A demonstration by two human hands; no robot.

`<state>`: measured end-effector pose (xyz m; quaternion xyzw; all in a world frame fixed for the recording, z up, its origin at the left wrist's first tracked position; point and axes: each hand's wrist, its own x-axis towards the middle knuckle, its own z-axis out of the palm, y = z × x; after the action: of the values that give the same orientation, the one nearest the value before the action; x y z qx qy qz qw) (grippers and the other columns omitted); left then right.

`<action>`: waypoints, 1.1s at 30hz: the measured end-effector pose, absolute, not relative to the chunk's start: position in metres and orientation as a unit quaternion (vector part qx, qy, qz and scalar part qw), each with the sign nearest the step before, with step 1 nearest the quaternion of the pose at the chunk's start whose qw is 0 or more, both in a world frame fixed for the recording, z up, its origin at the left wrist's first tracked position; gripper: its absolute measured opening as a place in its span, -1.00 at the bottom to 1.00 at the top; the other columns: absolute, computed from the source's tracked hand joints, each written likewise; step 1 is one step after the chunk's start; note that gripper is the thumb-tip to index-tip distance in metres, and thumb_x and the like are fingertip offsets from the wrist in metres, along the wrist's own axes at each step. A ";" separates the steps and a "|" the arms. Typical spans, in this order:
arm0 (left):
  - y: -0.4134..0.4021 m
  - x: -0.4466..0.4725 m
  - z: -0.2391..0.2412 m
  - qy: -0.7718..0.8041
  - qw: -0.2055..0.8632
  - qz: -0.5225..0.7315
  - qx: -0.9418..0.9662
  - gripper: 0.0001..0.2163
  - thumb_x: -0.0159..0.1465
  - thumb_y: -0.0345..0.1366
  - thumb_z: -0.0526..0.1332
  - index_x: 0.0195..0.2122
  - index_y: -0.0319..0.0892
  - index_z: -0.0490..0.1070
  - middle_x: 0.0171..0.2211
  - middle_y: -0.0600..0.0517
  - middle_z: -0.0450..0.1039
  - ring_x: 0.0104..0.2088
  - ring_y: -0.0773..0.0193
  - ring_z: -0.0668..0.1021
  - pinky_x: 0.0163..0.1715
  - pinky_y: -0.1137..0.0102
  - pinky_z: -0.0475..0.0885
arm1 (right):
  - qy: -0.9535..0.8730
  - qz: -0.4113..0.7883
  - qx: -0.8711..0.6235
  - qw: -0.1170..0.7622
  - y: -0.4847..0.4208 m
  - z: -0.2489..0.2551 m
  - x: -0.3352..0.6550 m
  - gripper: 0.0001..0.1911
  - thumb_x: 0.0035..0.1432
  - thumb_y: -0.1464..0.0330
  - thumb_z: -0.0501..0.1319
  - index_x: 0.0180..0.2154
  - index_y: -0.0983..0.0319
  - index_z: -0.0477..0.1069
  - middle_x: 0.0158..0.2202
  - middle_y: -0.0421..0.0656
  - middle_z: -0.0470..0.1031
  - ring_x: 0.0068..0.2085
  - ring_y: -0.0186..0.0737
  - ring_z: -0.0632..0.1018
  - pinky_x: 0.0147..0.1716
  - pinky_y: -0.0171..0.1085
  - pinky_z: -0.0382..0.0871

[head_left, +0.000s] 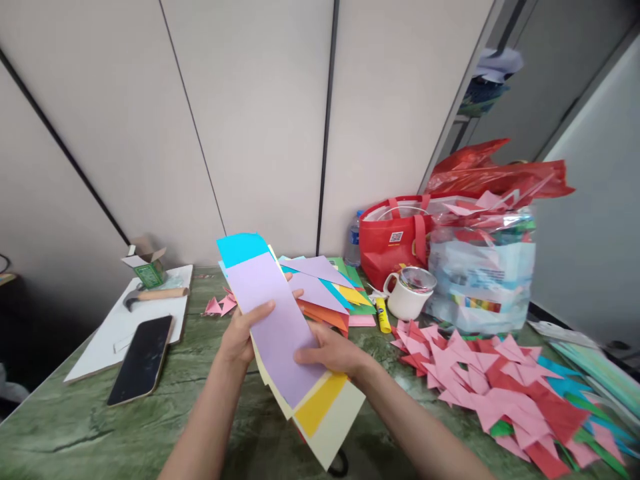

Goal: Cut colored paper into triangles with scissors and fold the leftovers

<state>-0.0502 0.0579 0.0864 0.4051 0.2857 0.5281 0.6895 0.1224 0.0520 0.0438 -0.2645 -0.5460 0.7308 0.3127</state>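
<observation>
Both hands grip a loose stack of coloured paper strips [273,313] held tilted above the table. A lilac strip lies on top, with blue showing at the upper end and yellow and cream sheets sticking out at the lower end. My left hand [243,333] is closed on the stack's left edge, thumb across the lilac sheet. My right hand [333,350] is closed on the right edge, its thumb pressing the lilac face. Just behind the stack lies a pile of lilac, orange, blue and yellow papers [320,293].
On the right are pink and red folded paper pieces [490,380], a white mug [405,300], a yellow glue stick [383,315], a red bag [387,243] and a clear plastic bag [480,280]. On the left, a phone [141,360] and hammer [157,294] rest on a white board [95,353].
</observation>
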 end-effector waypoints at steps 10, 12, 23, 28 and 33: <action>0.075 -0.061 0.065 0.329 0.670 0.562 0.356 -0.55 0.05 -0.35 0.32 0.01 -0.26 0.42 -0.16 -0.21 0.56 -0.15 -0.11 0.57 -0.18 0.16 0.49 | -0.568 0.728 -0.238 0.301 0.068 0.024 0.114 -0.50 -0.10 0.22 0.37 -0.10 0.26 0.39 -0.25 -0.17 0.49 -0.30 -0.27 0.49 -0.31 -0.33 0.33; 0.075 -0.062 0.062 0.318 0.689 0.557 0.337 -0.55 0.07 -0.27 0.31 0.00 -0.26 0.43 -0.17 -0.21 0.56 -0.18 -0.09 0.59 -0.22 0.18 0.50 | -0.504 0.767 -0.250 0.308 0.067 0.017 0.107 -0.47 -0.19 0.24 0.43 -0.14 0.28 0.42 -0.30 -0.18 0.51 -0.35 -0.29 0.50 -0.32 -0.33 0.32; 0.066 -0.064 0.080 0.345 0.597 0.648 0.323 -0.56 -0.03 -0.29 0.33 -0.08 -0.27 0.47 -0.30 -0.15 0.59 -0.30 -0.02 0.60 -0.34 0.24 0.53 | -0.364 0.834 -0.231 0.344 0.075 -0.005 0.103 -0.44 -0.27 0.25 0.47 -0.17 0.29 0.46 -0.31 -0.14 0.57 -0.37 -0.30 0.56 -0.28 -0.31 0.38; 0.058 -0.072 0.093 0.335 0.474 0.741 0.338 -0.63 0.01 -0.32 0.29 -0.11 -0.25 0.47 -0.36 -0.08 0.57 -0.32 0.04 0.60 -0.35 0.25 0.53 | -0.355 0.818 -0.246 0.380 0.071 -0.009 0.093 -0.42 -0.19 0.06 0.39 -0.11 0.18 0.42 -0.22 -0.16 0.57 -0.29 -0.28 0.57 -0.28 -0.31 0.42; 0.060 -0.077 0.097 0.344 0.406 0.792 0.298 -0.71 -0.01 -0.38 0.24 -0.21 -0.26 0.50 -0.43 -0.03 0.55 -0.39 0.10 0.59 -0.35 0.27 0.52 | -0.415 0.790 -0.297 0.339 0.067 0.004 0.097 -0.53 -0.16 0.06 0.37 -0.42 0.38 0.52 -0.58 -0.10 0.55 -0.58 -0.26 0.54 -0.59 -0.36 0.39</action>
<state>-0.0774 0.0601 0.0967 0.2981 0.3439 0.7925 0.4061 0.0972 0.0672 0.0037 -0.2966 -0.4151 0.7903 0.3394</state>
